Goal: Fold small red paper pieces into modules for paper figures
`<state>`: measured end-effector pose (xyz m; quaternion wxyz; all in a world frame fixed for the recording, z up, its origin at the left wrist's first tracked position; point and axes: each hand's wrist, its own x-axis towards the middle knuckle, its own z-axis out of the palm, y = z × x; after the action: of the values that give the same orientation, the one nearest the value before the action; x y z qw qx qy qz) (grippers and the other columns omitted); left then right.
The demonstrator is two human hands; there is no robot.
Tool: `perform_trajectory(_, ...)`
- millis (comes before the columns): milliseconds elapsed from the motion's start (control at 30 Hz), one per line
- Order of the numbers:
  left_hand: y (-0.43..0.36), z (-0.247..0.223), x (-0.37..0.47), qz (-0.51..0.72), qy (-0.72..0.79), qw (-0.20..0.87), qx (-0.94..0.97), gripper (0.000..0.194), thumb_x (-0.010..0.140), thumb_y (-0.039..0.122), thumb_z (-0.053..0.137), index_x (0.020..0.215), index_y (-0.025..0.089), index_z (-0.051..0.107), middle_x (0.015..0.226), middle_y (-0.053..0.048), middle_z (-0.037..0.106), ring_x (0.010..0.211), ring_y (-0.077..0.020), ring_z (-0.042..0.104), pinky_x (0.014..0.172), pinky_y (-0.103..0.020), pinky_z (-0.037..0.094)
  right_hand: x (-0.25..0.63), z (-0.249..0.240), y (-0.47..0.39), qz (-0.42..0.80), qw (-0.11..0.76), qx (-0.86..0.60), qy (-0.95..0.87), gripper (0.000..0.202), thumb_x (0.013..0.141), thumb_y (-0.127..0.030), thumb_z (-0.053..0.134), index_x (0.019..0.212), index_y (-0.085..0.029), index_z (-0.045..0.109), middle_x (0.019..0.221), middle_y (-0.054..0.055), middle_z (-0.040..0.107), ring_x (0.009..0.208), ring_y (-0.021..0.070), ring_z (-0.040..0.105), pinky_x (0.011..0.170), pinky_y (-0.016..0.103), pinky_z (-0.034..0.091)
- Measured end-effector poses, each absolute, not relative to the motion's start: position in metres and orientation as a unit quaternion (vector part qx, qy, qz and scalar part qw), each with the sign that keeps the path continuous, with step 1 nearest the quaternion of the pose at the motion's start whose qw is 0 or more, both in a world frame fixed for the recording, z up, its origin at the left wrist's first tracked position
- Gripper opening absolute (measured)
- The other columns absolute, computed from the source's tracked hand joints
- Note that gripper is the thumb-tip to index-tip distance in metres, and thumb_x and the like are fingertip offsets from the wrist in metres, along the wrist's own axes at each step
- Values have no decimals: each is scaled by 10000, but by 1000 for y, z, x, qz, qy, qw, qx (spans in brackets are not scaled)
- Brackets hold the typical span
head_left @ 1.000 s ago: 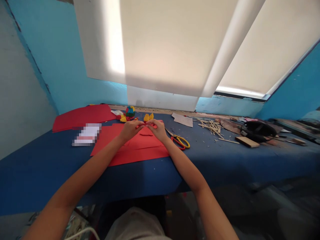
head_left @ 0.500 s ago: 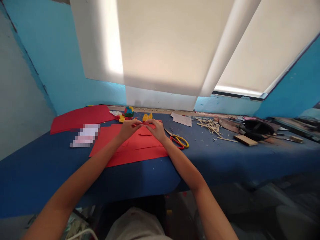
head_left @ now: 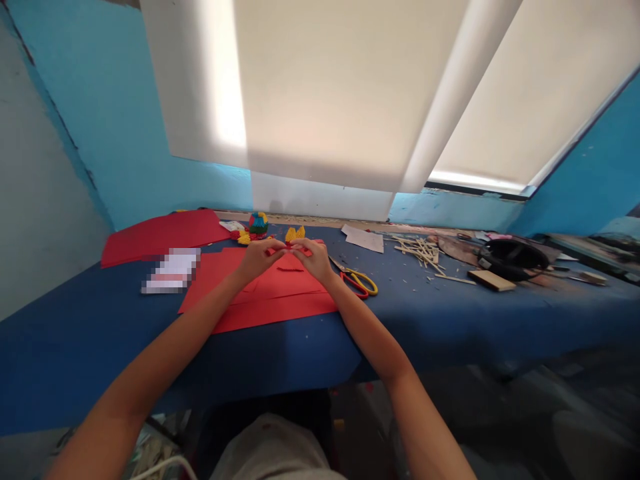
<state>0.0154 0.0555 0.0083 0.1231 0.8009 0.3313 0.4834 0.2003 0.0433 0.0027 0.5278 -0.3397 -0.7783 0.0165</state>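
Note:
My left hand (head_left: pixel 259 259) and my right hand (head_left: pixel 315 260) meet above a stack of red paper sheets (head_left: pixel 275 319). Fingers of both are closed in a pinch on a small red paper piece (head_left: pixel 289 247), mostly hidden by the fingertips. Below them a short strip of red pieces (head_left: pixel 290 269) lies on the sheets. Just beyond the fingertips sits a yellow folded-looking piece (head_left: pixel 295 233). Behind my left hand stands a small multicoloured figure (head_left: pixel 259 224) in blue, green, red and yellow. Scissors (head_left: pixel 361 283) with one red and one yellow handle lie beside my right forearm.
More red sheets (head_left: pixel 165 237) lie at the back left, near a blurred white card (head_left: pixel 173 271). Thin wooden sticks (head_left: pixel 420 251), a wooden block (head_left: pixel 491 280) and a black headband-like object (head_left: pixel 513 259) lie to the right on the blue table (head_left: pixel 410 320).
My hands stay almost in place over the red sheets. Only the fingers shift slightly around the small red piece.

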Motion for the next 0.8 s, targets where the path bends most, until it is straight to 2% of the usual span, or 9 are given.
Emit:
perform_trajectory(133, 54, 10, 16, 485, 282, 103, 822, 294, 827, 426, 574, 903, 176, 709, 866, -71, 711, 746, -164, 618, 608, -228, 452, 200, 5, 41, 23, 515, -332, -790, 171, 851, -333, 583, 944, -208, 652, 825, 31, 726, 791, 175, 687, 772, 284, 509)
perform_trajectory(300, 57, 10, 15, 483, 276, 86, 827, 277, 839, 397, 550, 790, 169, 701, 728, -48, 690, 649, -141, 594, 563, -216, 437, 196, 6, 37, 39, 485, -338, -806, 169, 836, -315, 593, 939, -192, 645, 848, 37, 718, 800, 162, 677, 761, 252, 499)
perform_trajectory(433, 58, 10, 11, 448, 295, 103, 838, 248, 828, 366, 558, 771, 166, 692, 706, -36, 680, 631, -139, 600, 574, -218, 445, 197, 2, 40, 76, 456, -329, -823, 149, 845, -277, 568, 939, -188, 641, 924, 53, 711, 839, 160, 674, 772, 246, 496)
perform_trajectory(500, 60, 8, 10, 428, 310, 139, 838, 269, 838, 392, 542, 824, 164, 685, 682, -27, 663, 612, -139, 598, 566, -219, 447, 199, 1, 43, 83, 450, -330, -825, 154, 842, -252, 561, 960, -187, 636, 915, 48, 707, 830, 158, 670, 761, 246, 496)
perform_trajectory(600, 68, -1, 14, 408, 337, 165, 832, 355, 909, 407, 411, 1019, 158, 639, 742, -35, 661, 616, -142, 596, 577, -234, 456, 205, 0, 50, 49, 443, -368, -816, 257, 821, -159, 542, 1066, -185, 616, 869, 40, 700, 810, 160, 656, 767, 261, 489)
perform_trajectory(633, 71, -5, 16, 400, 348, 138, 836, 350, 920, 382, 385, 1006, 154, 636, 795, -51, 667, 663, -152, 603, 612, -248, 462, 206, 0, 52, 34, 443, -386, -809, 291, 813, -129, 530, 1086, -185, 614, 877, 45, 698, 815, 164, 652, 776, 270, 485)
perform_trajectory(700, 77, -13, 23, 334, 358, 67, 869, 278, 889, 337, 450, 898, 154, 658, 850, -76, 669, 759, -181, 607, 707, -285, 463, 209, -1, 57, 20, 454, -417, -787, 292, 803, -102, 515, 1055, -191, 633, 918, 59, 697, 837, 173, 651, 790, 283, 482)
perform_trajectory(800, 81, -22, 34, 243, 338, 12, 909, 218, 852, 305, 518, 811, 157, 672, 886, -100, 663, 844, -217, 597, 790, -327, 445, 210, -6, 65, 66, 504, -440, -740, 168, 784, -138, 553, 915, -195, 642, 898, 53, 703, 816, 175, 665, 768, 281, 493)
